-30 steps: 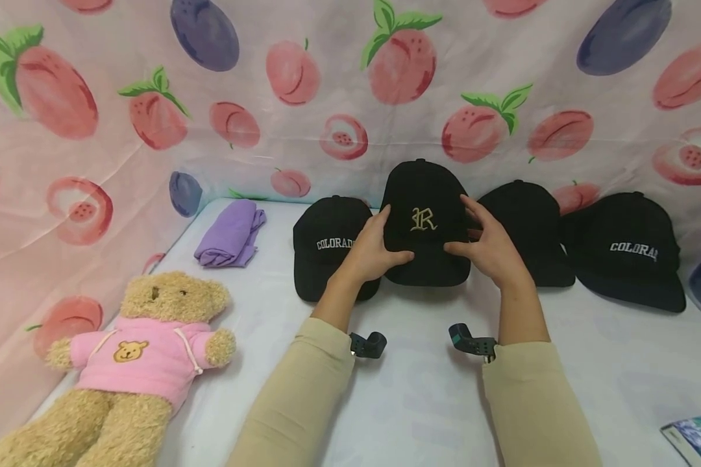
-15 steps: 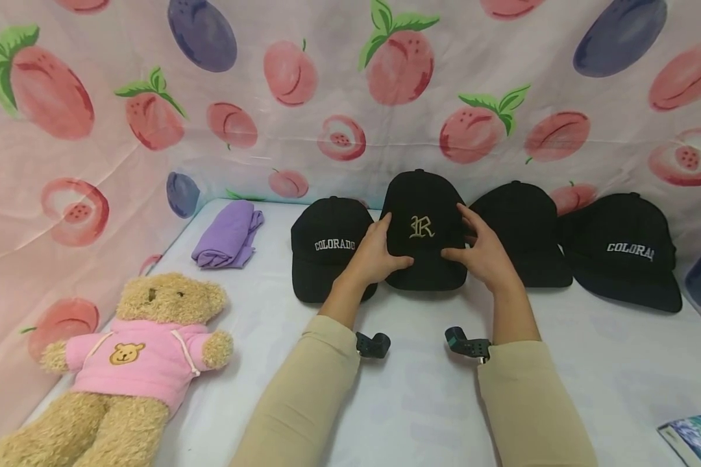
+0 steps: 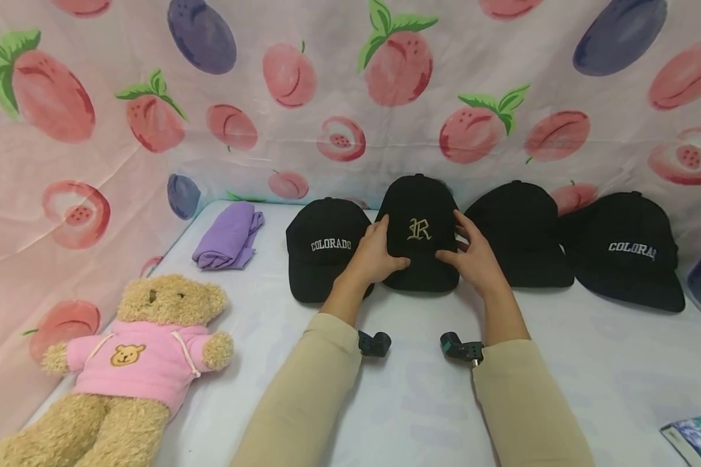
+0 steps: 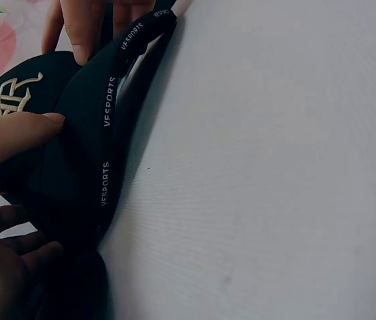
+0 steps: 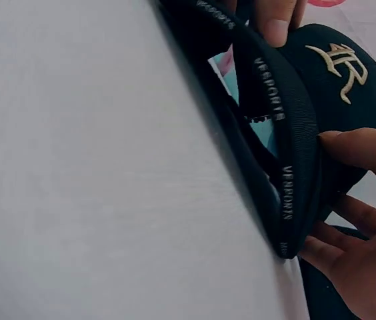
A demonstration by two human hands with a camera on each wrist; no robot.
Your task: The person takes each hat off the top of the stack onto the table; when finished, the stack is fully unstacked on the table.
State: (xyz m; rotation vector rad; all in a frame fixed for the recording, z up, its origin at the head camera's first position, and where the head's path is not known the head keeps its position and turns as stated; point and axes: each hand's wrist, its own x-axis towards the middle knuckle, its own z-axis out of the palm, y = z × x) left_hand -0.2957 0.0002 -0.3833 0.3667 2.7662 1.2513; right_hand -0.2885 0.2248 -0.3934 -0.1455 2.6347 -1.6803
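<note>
A black baseball cap (image 3: 418, 201) with a gold embroidered R faces me at the middle of the back of the white-covered surface. My left hand (image 3: 374, 257) grips its left side, the thumb lying across the front near the brim. On the opposite side my right hand (image 3: 475, 254) holds it the same way, fingers spread along the edge. Both wrist views show the edge of the cap (image 5: 305, 127) lettered VESPORTS, close over the white cloth. A black COLORADO cap (image 3: 315, 272) sits just left, partly behind my left hand.
Right of my hands stand a plain black cap (image 3: 520, 233) and another lettered cap (image 3: 631, 240), overlapping. A folded purple cloth (image 3: 228, 237) lies back left, a teddy bear (image 3: 131, 363) front left, a book (image 3: 698, 434) at lower right. Fruit-print fabric (image 3: 292, 149) hangs behind.
Both hands have brought the R cap down and slightly left, close to the surface between its neighbours. The COLORADO cap beside it has shifted slightly left.
</note>
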